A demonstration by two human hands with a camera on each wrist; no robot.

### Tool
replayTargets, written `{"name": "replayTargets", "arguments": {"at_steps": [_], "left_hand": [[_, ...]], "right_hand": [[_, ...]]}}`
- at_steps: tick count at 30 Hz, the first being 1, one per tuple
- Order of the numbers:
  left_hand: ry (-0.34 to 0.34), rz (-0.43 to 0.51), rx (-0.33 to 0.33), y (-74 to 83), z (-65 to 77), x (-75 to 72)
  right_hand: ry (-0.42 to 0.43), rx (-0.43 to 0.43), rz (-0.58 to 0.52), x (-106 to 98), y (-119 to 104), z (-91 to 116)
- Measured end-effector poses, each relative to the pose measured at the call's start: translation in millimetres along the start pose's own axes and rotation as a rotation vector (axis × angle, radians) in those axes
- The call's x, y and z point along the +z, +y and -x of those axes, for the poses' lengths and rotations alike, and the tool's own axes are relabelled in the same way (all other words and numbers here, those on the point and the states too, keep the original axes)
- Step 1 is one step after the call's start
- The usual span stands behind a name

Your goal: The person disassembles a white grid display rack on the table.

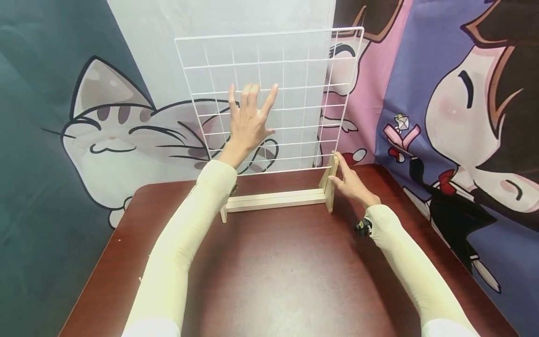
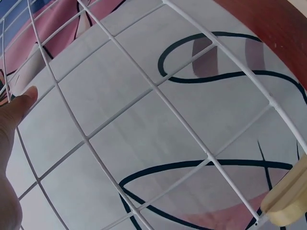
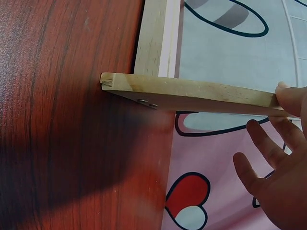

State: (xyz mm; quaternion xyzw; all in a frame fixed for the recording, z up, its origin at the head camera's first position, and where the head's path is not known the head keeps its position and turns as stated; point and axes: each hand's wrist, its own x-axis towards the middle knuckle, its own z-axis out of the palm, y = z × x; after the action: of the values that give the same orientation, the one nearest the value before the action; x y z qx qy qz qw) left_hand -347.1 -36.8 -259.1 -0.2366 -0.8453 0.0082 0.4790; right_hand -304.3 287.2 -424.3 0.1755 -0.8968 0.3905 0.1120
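Note:
A white wire grid panel [image 1: 294, 100] stands upright, leaning slightly back, with its lower edge near a pale wooden stand [image 1: 275, 200]. Against the middle of the grid my left hand [image 1: 249, 122] rests with fingers spread. Its thumb [image 2: 26, 98] touches a wire in the left wrist view. My right hand [image 1: 351, 182] pinches the upper end of the stand's right side board [image 3: 192, 91], thumb on one face and fingertips on the other. Screw heads [image 3: 146, 102] show low on that board. My left forearm partly hides the stand's left end.
The stand sits toward the back of a reddish-brown table [image 1: 269, 271]. Behind it hangs a cartoon-printed cloth [image 1: 111, 168], with another printed cloth [image 1: 446, 117] along the right. Small scraps [image 1: 140, 279] lie near the left forearm.

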Motion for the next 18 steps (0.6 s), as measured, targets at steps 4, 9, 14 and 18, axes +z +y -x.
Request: {"name": "replayTargets", "arguments": {"at_steps": [4,9,14,18], "left_hand": [[0.024,-0.001,0.002,-2.1,-6.1,-3.5],[0.055,0.006,0.005,-6.7,-14.3,-10.3],[0.046,0.011,-0.004,-9.8,-19.4,-17.8],[0.050,0.016,-0.007,-11.2,-23.9,-21.6]], "right_hand": [[0.002,0.006,0.014,-0.3,-0.4,1.1],[0.001,-0.003,0.009,-0.2,-2.3,1.0],[-0.007,0.013,0.011,-0.2,-4.2,0.8],[-0.008,0.021,0.002,-0.4,-4.3,1.6]]}}
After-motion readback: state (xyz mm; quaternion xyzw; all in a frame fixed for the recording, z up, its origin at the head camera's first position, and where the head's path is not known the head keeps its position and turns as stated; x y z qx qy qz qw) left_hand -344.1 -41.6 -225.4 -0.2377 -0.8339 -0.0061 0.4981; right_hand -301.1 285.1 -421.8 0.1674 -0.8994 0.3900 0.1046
